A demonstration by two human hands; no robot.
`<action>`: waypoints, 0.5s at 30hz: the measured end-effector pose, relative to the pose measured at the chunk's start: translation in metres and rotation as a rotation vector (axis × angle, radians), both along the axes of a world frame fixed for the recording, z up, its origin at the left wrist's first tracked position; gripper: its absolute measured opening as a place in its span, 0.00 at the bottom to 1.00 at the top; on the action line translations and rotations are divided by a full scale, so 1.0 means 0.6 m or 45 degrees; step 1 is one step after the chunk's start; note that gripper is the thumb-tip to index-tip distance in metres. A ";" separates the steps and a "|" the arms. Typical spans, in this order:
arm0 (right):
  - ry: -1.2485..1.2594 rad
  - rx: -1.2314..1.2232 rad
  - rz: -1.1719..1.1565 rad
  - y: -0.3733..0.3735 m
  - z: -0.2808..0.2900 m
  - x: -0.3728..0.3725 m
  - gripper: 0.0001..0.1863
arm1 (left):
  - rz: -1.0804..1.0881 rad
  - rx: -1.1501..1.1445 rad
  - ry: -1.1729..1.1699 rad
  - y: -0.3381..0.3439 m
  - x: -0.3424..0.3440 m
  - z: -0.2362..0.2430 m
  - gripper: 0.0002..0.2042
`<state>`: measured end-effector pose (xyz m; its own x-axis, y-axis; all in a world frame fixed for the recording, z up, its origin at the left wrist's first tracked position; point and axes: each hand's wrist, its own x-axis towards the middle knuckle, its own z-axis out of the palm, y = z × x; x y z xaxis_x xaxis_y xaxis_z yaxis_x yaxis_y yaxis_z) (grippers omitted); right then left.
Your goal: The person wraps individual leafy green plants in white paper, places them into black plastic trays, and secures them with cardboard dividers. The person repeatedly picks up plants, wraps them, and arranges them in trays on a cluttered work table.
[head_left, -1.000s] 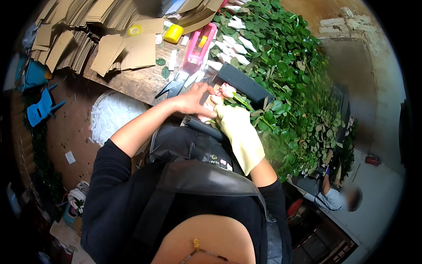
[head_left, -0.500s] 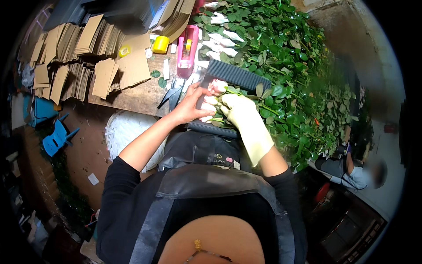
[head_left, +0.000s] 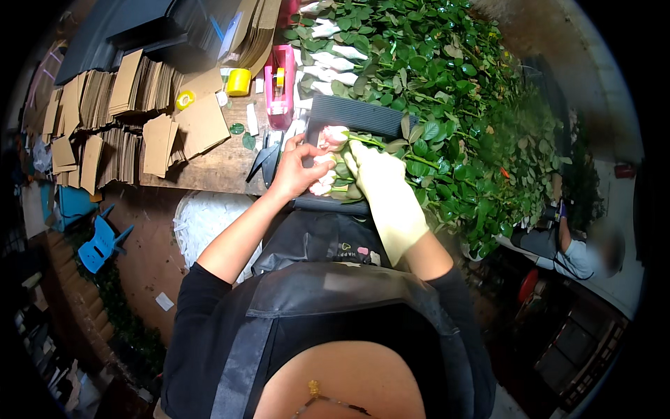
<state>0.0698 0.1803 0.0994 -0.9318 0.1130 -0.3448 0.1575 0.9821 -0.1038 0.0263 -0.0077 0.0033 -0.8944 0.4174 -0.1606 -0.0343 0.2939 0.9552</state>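
Note:
A dark ridged holder (head_left: 363,115) holds pale pink roses (head_left: 335,137) with green stems and leaves. My bare left hand (head_left: 294,171) is curled at their blooms, thumb pressed against the lower ones. My right hand (head_left: 373,181), in a pale yellow glove, has its fingers bent onto the stems just right of the blooms; some fingertips are hidden. Dark scissors (head_left: 262,164) lie left of the holder, near a pink tape dispenser (head_left: 279,105).
Cardboard stacks (head_left: 94,98) and yellow tape (head_left: 239,82) occupy the wooden table (head_left: 209,171). Leafy stems (head_left: 453,105) with white-wrapped heads cover its right. Below are a white bin of scraps (head_left: 206,227) and blue chair (head_left: 98,244). A co-worker (head_left: 569,251) is at far right.
The view has shifted, bringing more cardboard and dark sheets into sight. Both hands stay at the roses; my right gloved fingers have shifted slightly among the stems, uncovering more of the upper bloom's stem.

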 end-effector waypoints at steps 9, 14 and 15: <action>0.219 -0.190 0.233 0.027 -0.040 -0.015 0.13 | 0.045 0.043 0.119 0.000 0.002 -0.019 0.31; 0.149 -0.104 0.241 0.022 -0.039 -0.011 0.12 | -0.010 -0.129 0.136 0.018 -0.021 -0.019 0.26; 0.117 -0.102 0.233 0.010 -0.015 -0.015 0.12 | -0.003 -0.180 0.112 0.021 -0.026 -0.016 0.24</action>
